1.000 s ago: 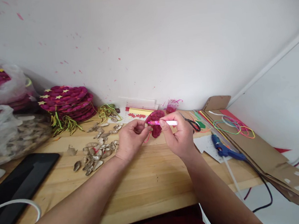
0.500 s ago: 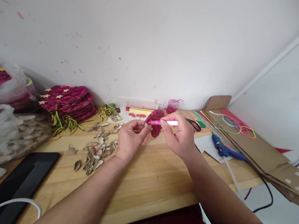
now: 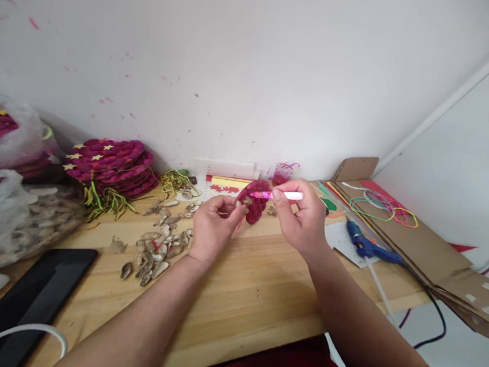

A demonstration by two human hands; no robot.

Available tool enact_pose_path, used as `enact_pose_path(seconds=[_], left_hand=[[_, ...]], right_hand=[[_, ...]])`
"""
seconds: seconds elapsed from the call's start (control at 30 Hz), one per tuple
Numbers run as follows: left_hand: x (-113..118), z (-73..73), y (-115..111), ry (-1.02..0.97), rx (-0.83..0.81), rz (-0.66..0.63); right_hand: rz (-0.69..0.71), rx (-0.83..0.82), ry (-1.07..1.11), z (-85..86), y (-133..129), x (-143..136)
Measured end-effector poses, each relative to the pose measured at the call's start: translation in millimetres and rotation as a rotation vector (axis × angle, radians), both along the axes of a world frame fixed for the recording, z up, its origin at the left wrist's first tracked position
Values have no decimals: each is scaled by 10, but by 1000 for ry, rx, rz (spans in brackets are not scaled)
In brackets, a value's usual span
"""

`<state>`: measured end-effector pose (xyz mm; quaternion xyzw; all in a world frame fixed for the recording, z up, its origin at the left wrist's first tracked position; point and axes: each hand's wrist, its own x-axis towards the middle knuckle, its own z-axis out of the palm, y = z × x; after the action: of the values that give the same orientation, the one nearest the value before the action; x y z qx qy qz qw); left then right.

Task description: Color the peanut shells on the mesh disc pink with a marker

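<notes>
My left hand [image 3: 217, 223] pinches the left edge of a small dark-magenta piece [image 3: 256, 210] made of shells, held above the wooden table. A pale, unpainted-looking spot shows on it beside my fingertips. My right hand [image 3: 302, 215] grips a white brush or marker [image 3: 292, 195] with a pink-stained front end; its tip is at the piece, and whether it touches is too small to tell. A thin red cord hangs below my left fingers. Behind the piece stands a clear cup [image 3: 281, 173] with pink colour in it.
Loose shells [image 3: 156, 254] lie left of my hands, near a stack of magenta shell discs [image 3: 112, 166], a bag of shells [image 3: 29, 219] and a black tablet [image 3: 41, 310]. On the right are a blue glue gun [image 3: 372, 247], cardboard [image 3: 421, 248] and coloured cords [image 3: 383, 205].
My right hand has moved right with the brush or marker, away from my left fingertips. More of the magenta piece and its pale spot now shows. My left hand has barely moved.
</notes>
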<state>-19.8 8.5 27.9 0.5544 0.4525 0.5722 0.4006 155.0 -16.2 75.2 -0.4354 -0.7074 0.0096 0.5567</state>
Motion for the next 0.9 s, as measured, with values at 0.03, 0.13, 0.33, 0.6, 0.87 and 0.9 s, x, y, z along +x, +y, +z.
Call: enact_pose_path(seconds=[0.03,0.13,0.33,0.6,0.87,0.9], left_hand=[[-1,1,1,1,4,-1],[-5,4,3,12,26,7],[4,-1,8,0,27,-6],[-9,-18,21,1,8,-11],[-5,11,36,-7,-41,13],[-5,12,43,-13,-50,19]], right_hand=[[14,-24,28,-7,12,9],[47,-86,63,-16,36,21],[-23,-79,55,-4,35,26],[-7,-122,82,-9,57,68],[-23,-207,144,-23,101,109],[-40,-216,183,-5,120,145]])
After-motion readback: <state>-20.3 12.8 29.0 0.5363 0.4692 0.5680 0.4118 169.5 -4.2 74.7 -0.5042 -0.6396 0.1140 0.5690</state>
